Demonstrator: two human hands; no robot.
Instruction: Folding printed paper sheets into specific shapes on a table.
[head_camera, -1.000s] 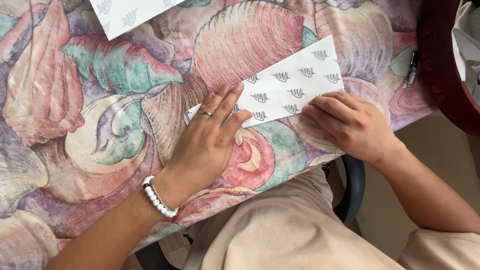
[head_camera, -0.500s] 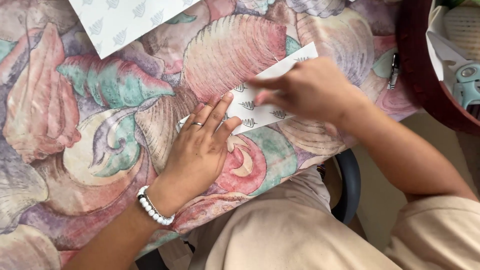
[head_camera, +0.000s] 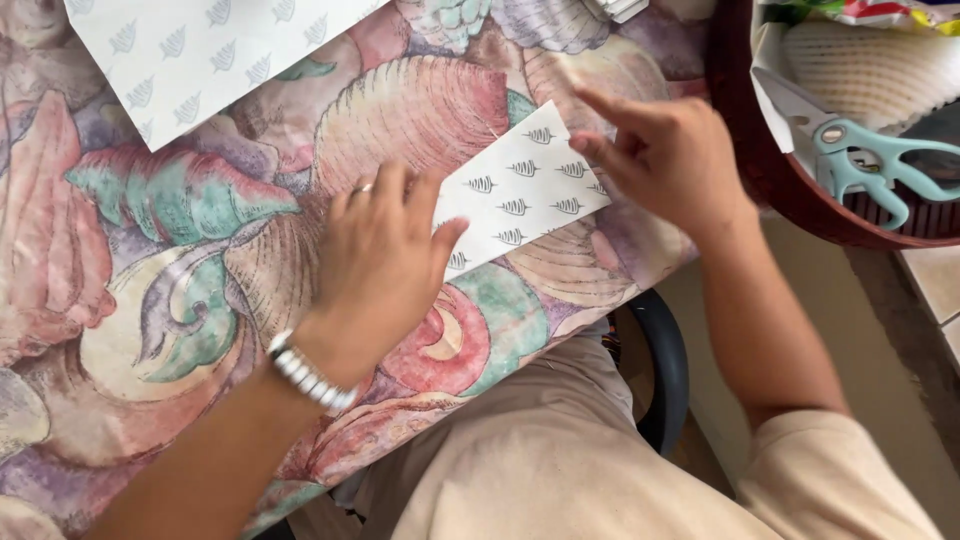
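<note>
Right hand (head_camera: 668, 160) shifted right; scissors (head_camera: 850, 160) in basket (head_camera: 740, 150) nearby.

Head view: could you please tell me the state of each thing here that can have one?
Small patterned paper: flat on the tablecloth, pinned at its left end.
Left hand: palm down, pressing that paper.
Right hand: over the paper's right end, fingers extended, holding nothing.
Large patterned sheet: lying flat, untouched.
Scissors: closed, in the red basket.
</note>
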